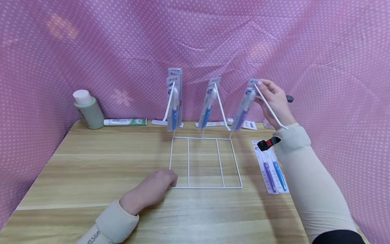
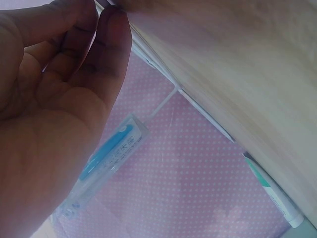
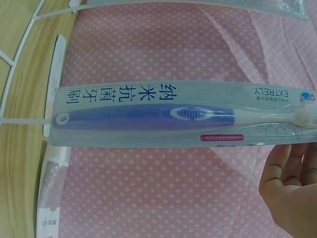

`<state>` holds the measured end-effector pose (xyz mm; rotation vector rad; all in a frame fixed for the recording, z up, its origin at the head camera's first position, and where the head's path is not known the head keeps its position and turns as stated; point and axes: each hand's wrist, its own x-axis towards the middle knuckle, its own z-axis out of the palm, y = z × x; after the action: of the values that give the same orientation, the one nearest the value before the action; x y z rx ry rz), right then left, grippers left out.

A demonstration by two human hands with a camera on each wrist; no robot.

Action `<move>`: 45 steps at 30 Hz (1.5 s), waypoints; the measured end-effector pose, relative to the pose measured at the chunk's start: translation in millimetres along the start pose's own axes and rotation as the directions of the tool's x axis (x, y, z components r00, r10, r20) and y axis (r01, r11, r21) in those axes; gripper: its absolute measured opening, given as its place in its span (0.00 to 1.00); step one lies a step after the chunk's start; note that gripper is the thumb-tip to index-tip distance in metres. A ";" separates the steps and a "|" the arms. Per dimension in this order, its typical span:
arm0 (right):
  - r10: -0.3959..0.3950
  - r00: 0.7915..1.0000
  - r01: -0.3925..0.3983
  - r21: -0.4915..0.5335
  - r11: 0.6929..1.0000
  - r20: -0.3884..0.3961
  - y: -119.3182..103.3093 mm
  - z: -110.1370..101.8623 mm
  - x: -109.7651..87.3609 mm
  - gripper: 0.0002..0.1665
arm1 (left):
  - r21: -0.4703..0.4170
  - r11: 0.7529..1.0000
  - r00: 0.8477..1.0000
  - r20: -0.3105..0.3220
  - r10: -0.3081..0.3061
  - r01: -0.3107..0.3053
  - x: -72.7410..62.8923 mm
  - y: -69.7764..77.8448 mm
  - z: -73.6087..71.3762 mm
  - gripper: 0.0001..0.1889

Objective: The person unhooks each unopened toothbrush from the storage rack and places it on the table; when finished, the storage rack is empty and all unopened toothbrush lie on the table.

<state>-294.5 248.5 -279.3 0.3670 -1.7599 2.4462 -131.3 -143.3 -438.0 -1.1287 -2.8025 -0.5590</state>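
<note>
A white wire display rack [image 1: 206, 187] stands on the table with prongs angled out toward me. My left hand [image 1: 152, 188] pinches the front left corner of its base; in the left wrist view that hand's fingertips [image 2: 115, 22] meet at the wire. My right hand [image 1: 275, 101] pinches the top of a packaged purple toothbrush [image 1: 243, 108] at the right prong. The right wrist view shows this toothbrush [image 3: 148, 116] sealed in clear wrap, my curled fingers beside its head end. Packaged blue toothbrushes hang on the middle prong [image 1: 207, 108] and the left prong [image 1: 174, 112].
Two packaged toothbrushes [image 1: 271, 171], one purple and one blue, lie right of the rack under my right forearm. Along the back edge are a green bottle [image 1: 91, 113] with a white cap, a toothpaste tube [image 1: 125, 122] and white packs [image 1: 250, 125]. A pink dotted cloth [image 1: 137, 51] hangs behind.
</note>
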 end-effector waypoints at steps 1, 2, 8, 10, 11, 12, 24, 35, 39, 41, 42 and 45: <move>-0.003 1.000 0.003 -0.015 1.000 -0.002 -0.2 -1.1 0.0 0.12 | -0.001 1.000 1.000 0.002 -0.002 0.002 0.1 -0.1 0.1 0.17; -0.005 1.000 0.005 -0.032 0.999 -0.006 -0.7 -1.6 -0.5 0.13 | -0.001 1.000 1.000 0.004 -0.004 0.004 0.1 0.0 0.0 0.17; -0.022 1.000 0.021 -0.039 0.999 -0.014 -6.1 2.1 -8.5 0.12 | 0.002 1.000 0.999 0.024 -0.026 0.026 0.1 0.5 -0.4 0.17; -0.027 1.000 0.027 -0.039 0.999 -0.014 -7.6 3.7 -12.1 0.11 | 0.003 1.000 0.999 0.028 -0.030 0.030 0.1 0.5 -0.4 0.17; -0.029 0.999 0.028 -0.040 0.999 -0.013 -8.1 4.0 -13.8 0.10 | 0.004 1.000 0.999 0.028 -0.030 0.030 0.1 0.5 -0.4 0.17; -0.033 0.999 0.033 -0.042 0.999 -0.014 -8.6 4.4 -15.9 0.10 | 0.003 1.000 0.999 0.029 -0.029 0.029 0.1 0.3 -0.4 0.17; -0.156 0.987 0.155 -0.027 0.988 -0.048 -10.7 8.3 -47.5 0.07 | -0.018 0.999 0.999 0.038 -0.030 0.031 -0.1 0.2 -1.0 0.17; -0.289 0.957 0.290 0.042 0.956 -0.016 -9.1 10.1 -78.1 0.05 | -0.021 0.999 0.999 0.030 -0.026 0.026 -0.7 2.4 -3.1 0.18; -0.325 0.945 0.326 0.093 0.941 -0.032 -8.9 8.7 -87.2 0.04 | -0.009 1.000 1.000 0.021 -0.021 0.022 -0.6 2.2 -2.0 0.17; -0.335 0.941 0.339 0.110 0.934 -0.055 -9.7 7.8 -90.3 0.03 | -0.003 1.000 1.000 0.022 -0.019 0.019 0.0 2.0 -1.3 0.17; -0.340 0.938 0.345 0.105 0.933 -0.063 -10.5 7.3 -91.8 0.04 | 0.001 1.000 1.000 0.021 -0.016 0.016 0.1 2.0 -1.1 0.17; -0.346 0.937 0.350 0.166 0.922 -0.057 -12.8 4.7 -98.1 0.04 | 0.003 1.000 1.000 0.022 -0.010 0.010 1.0 1.9 -0.4 0.17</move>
<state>-196.4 253.6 -291.3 0.6041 -1.3339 2.3344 -130.7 -141.5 -436.9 -1.1279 -2.8281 -0.5460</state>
